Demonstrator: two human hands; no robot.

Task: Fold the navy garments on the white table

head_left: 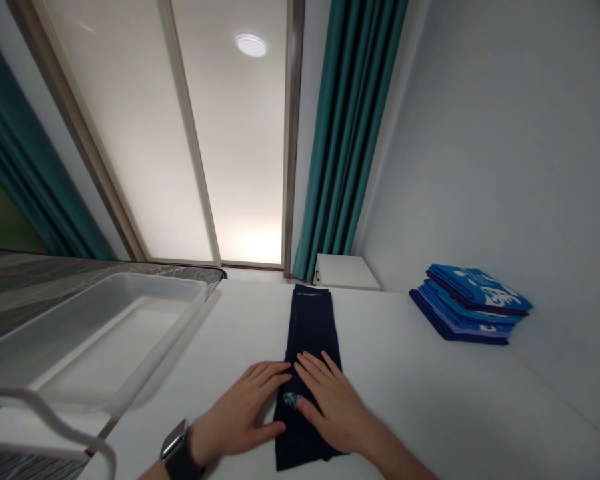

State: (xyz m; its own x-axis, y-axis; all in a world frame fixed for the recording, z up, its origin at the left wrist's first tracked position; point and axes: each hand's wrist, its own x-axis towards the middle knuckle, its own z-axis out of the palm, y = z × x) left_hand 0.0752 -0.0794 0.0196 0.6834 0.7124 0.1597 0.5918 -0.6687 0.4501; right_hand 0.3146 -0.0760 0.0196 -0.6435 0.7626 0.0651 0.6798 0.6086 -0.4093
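Note:
A dark navy folded cloth [313,323], perhaps a garment, lies as a long narrow strip on the white table [380,360]. My right hand [333,403] rests flat on its middle, fingers stretched out and pointing away from me. A small pale-blue print on the cloth shows beside the right thumb. Along the cloth's left edge lies my left hand [247,407], its fingertips and thumb touching that edge, fingers extended. A dark smartwatch [177,447] is on the left wrist. Part of the cloth is hidden under the right hand.
At the right, against the wall, sits a stack of folded blue and purple clothes [473,303]. A translucent plastic bin [175,333] stands at the left. A grey cable [55,423] loops at lower left. Beyond the table are a white cabinet [347,272] and a teal curtain [350,133].

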